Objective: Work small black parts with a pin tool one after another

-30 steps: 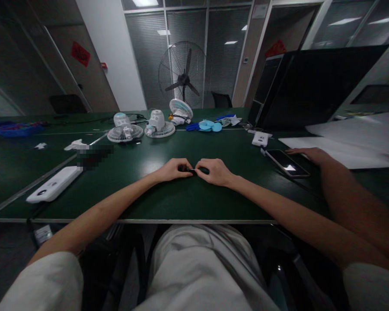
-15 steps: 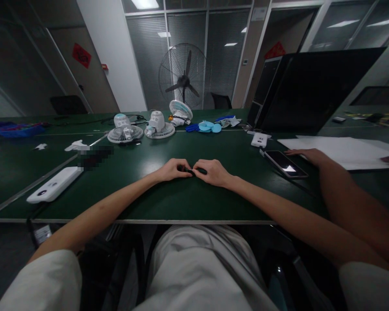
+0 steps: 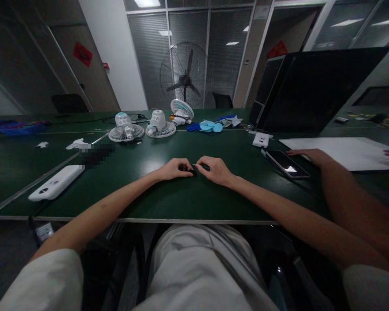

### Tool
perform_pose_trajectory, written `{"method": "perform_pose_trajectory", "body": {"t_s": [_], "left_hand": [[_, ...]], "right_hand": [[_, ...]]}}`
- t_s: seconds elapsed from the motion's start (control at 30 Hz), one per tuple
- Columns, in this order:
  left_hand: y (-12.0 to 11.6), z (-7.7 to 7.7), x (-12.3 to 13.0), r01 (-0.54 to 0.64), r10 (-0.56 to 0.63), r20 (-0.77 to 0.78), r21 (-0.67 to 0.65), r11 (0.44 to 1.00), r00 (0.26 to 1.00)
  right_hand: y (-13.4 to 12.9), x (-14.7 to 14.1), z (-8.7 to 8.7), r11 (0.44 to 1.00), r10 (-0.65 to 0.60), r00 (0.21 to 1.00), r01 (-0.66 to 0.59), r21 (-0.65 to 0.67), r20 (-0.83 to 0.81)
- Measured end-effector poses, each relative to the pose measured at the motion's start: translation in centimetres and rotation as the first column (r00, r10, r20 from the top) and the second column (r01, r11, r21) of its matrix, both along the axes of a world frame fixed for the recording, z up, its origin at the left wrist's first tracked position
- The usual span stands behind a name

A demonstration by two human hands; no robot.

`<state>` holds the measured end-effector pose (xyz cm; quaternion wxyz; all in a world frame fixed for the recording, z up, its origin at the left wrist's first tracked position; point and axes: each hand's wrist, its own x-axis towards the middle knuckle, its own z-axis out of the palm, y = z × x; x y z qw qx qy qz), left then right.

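Near the front middle of the green table, my left hand (image 3: pixel 173 169) is curled with thumb and fingers round a small dark part (image 3: pixel 183 167). Most of that part is hidden by the fingers, so its kind is unclear. Just to the right, my right hand (image 3: pixel 216 170) pinches a dark-handled tool (image 3: pixel 205 166) with a thin, pale shaft that points left toward my left hand. Whether its tip touches the dark part is too small to tell. A narrow gap lies between the fingertips of both hands.
Several white fans (image 3: pixel 126 132) stand across the table, beside blue fan blades (image 3: pixel 210 126). A white power strip (image 3: pixel 56 183) lies left. On the right are a phone (image 3: pixel 288 164), a white sheet (image 3: pixel 350 151), a black computer case (image 3: pixel 317 90) and another person's hand (image 3: pixel 313 156).
My hands have drawn slightly apart, and the thin shaft shows more between them. At far right, the other person's sheet and hand have shifted.
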<state>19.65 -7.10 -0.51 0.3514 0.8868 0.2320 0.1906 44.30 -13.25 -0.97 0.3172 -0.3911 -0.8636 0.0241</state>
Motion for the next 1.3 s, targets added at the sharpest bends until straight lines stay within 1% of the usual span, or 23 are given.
{"method": "perform_pose_trajectory", "body": {"t_s": [0.13, 0.33, 0.43, 0.53, 0.67, 0.77, 0.83, 0.9, 0.93, 1.03, 1.1, 1.13, 1.2, 1.27, 1.3], "left_hand": [[0.0, 0.0, -0.1, 0.003, -0.003, 0.014, -0.014, 1.000, 1.000], [0.0, 0.5, -0.7, 0.008, -0.007, 0.006, -0.039, 0.999, 1.000], [0.0, 0.6, -0.8, -0.009, 0.012, 0.040, -0.055, 0.998, 0.999], [0.0, 0.6, -0.8, -0.062, 0.068, 0.083, -0.069, 0.996, 0.994], [0.2, 0.5, -0.9, -0.162, 0.167, 0.102, -0.052, 0.985, 0.981], [0.4, 0.6, -1.0, -0.207, 0.214, 0.155, -0.063, 0.976, 0.964], [0.4, 0.7, -1.1, -0.234, 0.238, 0.189, -0.044, 0.971, 0.953], [0.2, 1.0, -1.1, -0.228, 0.222, 0.191, 0.014, 0.973, 0.956], [-0.1, 1.1, -1.0, -0.198, 0.187, 0.181, 0.048, 0.979, 0.966], [-1.2, 1.1, -0.5, -0.028, 0.011, 0.130, 0.129, 0.991, 0.991], [-1.6, 0.9, -0.1, 0.048, -0.065, 0.092, 0.170, 0.984, 0.994], [-1.6, 0.8, -0.1, 0.060, -0.075, 0.073, 0.189, 0.980, 0.995], [-1.0, 0.5, -0.3, 0.040, -0.051, 0.043, 0.218, 0.975, 0.998], [0.4, 0.4, -1.2, -0.023, 0.018, 0.024, 0.232, 0.972, 1.000], [1.2, 0.5, -1.9, -0.078, 0.079, 0.008, 0.233, 0.969, 0.997]], "right_hand": [[-0.1, 0.2, 0.0, 1.000, -0.012, 1.000, 0.012, 0.002, -0.011], [-0.1, 0.4, 0.0, 1.000, -0.021, 1.000, 0.021, -0.002, -0.018], [-0.1, 0.4, 0.0, 1.000, -0.016, 1.000, 0.016, -0.010, -0.016], [-0.2, 0.5, 0.1, 1.000, -0.015, 1.000, 0.014, -0.026, -0.022], [-0.3, 0.5, 0.2, 0.999, -0.020, 0.999, 0.018, -0.043, -0.032], [-0.3, 0.5, 0.4, 0.999, -0.020, 0.999, 0.019, -0.046, -0.036], [-0.4, 0.5, 0.4, 0.999, -0.022, 0.999, 0.020, -0.049, -0.038], [-0.3, 0.5, 0.4, 0.998, -0.037, 0.998, 0.035, -0.045, -0.056], [-0.3, 0.5, 0.4, 0.998, -0.049, 0.996, 0.047, -0.040, -0.071], [-0.1, 0.6, 0.3, 0.996, -0.094, 0.988, 0.092, -0.020, -0.121], [0.0, 0.8, 0.2, 0.993, -0.122, 0.982, 0.121, -0.013, -0.147], [0.1, 0.9, 0.2, 0.991, -0.132, 0.979, 0.131, -0.013, -0.157], [0.2, 1.0, 0.2, 0.990, -0.144, 0.975, 0.143, -0.016, -0.170], [0.2, 1.1, 0.1, 0.990, -0.139, 0.976, 0.137, -0.023, -0.171], [0.3, 1.1, 0.1, 0.991, -0.132, 0.977, 0.130, -0.028, -0.170]]}}
